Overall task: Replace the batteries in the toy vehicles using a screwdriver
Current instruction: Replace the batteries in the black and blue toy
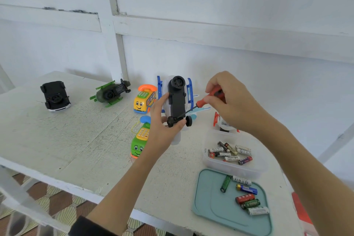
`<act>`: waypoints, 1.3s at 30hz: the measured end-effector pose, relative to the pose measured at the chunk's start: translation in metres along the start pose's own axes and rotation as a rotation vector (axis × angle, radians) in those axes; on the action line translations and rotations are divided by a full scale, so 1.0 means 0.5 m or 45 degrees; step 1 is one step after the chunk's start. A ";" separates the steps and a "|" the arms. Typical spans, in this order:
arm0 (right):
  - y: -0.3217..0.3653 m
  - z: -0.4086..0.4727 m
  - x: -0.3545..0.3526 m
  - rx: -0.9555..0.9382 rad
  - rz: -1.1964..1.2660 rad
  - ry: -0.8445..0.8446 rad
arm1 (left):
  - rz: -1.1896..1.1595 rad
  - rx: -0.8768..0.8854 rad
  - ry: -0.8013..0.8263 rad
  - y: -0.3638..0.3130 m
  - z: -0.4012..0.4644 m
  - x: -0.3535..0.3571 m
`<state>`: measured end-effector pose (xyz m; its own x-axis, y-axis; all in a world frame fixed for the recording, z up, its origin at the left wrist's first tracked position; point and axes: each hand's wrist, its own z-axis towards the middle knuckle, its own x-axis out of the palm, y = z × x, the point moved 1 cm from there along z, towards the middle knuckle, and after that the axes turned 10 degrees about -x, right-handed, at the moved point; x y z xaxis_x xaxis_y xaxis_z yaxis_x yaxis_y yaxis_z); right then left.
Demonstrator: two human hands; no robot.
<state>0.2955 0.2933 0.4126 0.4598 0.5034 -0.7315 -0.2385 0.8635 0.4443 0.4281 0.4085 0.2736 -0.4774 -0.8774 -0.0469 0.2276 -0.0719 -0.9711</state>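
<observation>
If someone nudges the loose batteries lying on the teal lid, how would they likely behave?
The batteries are smooth cylinders lying on their sides, so they would probably roll. The teal lid shows a raised edge that may stop them. They look rigid, unlikely to deform.

You face a white panelled wall point(210, 5) behind a scuffed white-painted bench point(57, 140); patterned brown-and-cream floor tiles point(57, 207) show below its front edge.

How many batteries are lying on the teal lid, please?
6, all on the teal lid: a green one and a white one at its far edge, a blue one below them, then red, green and white together. None seems hidden.
</observation>
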 end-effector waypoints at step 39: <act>0.024 -0.009 0.018 0.022 -0.381 0.260 | 0.075 -0.007 -0.042 -0.008 -0.034 -0.052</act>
<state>0.2929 0.3083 0.4092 0.3264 0.2252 -0.9180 -0.1038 0.9739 0.2020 0.4252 0.4396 0.2749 -0.4351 -0.8952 -0.0968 0.2497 -0.0167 -0.9682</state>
